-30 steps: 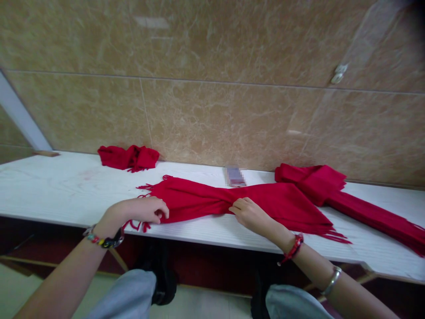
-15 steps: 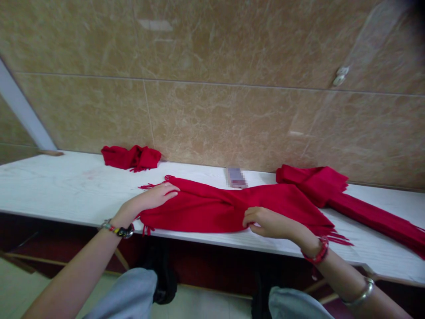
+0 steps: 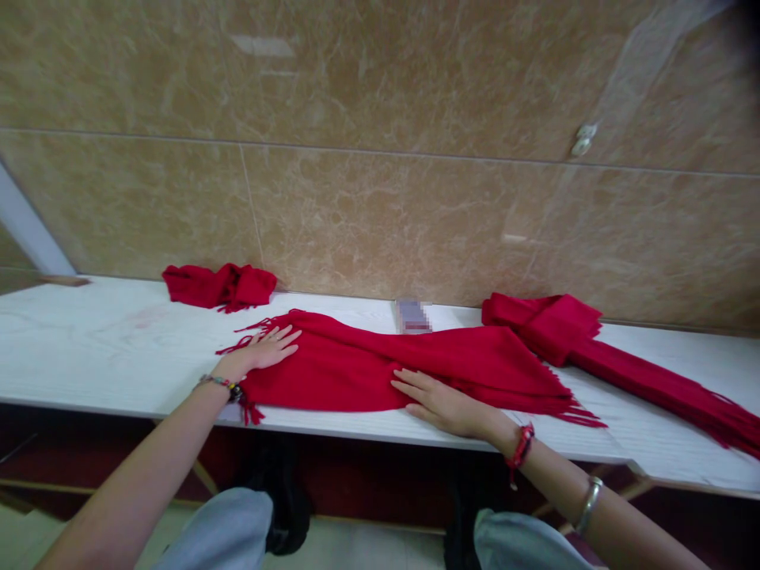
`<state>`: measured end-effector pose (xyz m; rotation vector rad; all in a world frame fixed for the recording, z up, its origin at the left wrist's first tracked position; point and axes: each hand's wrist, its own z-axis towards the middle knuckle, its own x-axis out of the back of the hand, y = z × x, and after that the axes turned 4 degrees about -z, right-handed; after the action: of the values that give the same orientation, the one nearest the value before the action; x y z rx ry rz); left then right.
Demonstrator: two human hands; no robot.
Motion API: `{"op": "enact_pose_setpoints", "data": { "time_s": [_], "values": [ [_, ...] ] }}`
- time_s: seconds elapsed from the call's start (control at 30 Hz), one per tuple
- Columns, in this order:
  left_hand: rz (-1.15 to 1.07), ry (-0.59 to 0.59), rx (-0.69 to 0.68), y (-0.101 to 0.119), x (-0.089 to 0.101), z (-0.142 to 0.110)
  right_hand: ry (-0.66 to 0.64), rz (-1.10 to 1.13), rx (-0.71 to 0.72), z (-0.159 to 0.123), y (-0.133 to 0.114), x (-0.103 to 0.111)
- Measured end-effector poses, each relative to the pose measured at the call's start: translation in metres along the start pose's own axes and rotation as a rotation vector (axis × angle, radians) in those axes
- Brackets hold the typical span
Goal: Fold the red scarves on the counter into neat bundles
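A red fringed scarf [image 3: 350, 376] lies spread on the white shelf [image 3: 112, 360], just below the frame's centre. The left hand [image 3: 267, 349], left of centre, rests on its fringed left end, fingers straight and spread, gripping nothing. The right hand [image 3: 439, 404], lower and right of centre, lies palm down on it, fingers outstretched, also gripping nothing. 2 more red pieces lie near the wall [image 3: 368, 206]: a crumpled bundle [image 3: 217, 286] at middle left, a folded scarf [image 3: 546, 326] at middle right

Right grip [image 3: 438, 402] flattened, left grip [image 3: 264, 350] splayed, middle scarf [image 3: 344, 368] seemingly smoother
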<state>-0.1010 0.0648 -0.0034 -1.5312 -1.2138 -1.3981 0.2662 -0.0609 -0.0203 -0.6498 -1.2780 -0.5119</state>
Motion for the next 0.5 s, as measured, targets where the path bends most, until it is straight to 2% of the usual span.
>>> {"op": "enact_pose_setpoints", "data": {
  "time_s": [0.1,0.17,0.23,0.27,0.33,0.4,0.5],
  "values": [
    [0.03,0.019,0.064,0.002,0.002,0.004,0.076,0.018,0.016,-0.001,0.008,0.01],
    [0.077,0.053,0.072,0.009,0.005,0.004,0.228,-0.008,-0.031,-0.003,0.018,0.022],
    [0.104,0.095,0.011,0.021,0.01,0.003,0.349,-0.06,-0.113,-0.009,0.03,0.035],
    [0.106,0.111,-0.037,0.029,0.014,0.001,0.354,-0.086,-0.149,-0.014,0.037,0.04],
    [0.09,0.133,-0.117,0.049,0.02,-0.002,0.241,-0.125,-0.209,-0.026,0.049,0.048],
    [0.055,0.113,-0.152,0.071,0.022,-0.006,0.05,-0.131,-0.245,-0.041,0.061,0.05],
    [-0.006,-0.073,-0.14,0.091,0.014,-0.011,-0.126,-0.101,-0.285,-0.064,0.074,0.045]
  ]
}}
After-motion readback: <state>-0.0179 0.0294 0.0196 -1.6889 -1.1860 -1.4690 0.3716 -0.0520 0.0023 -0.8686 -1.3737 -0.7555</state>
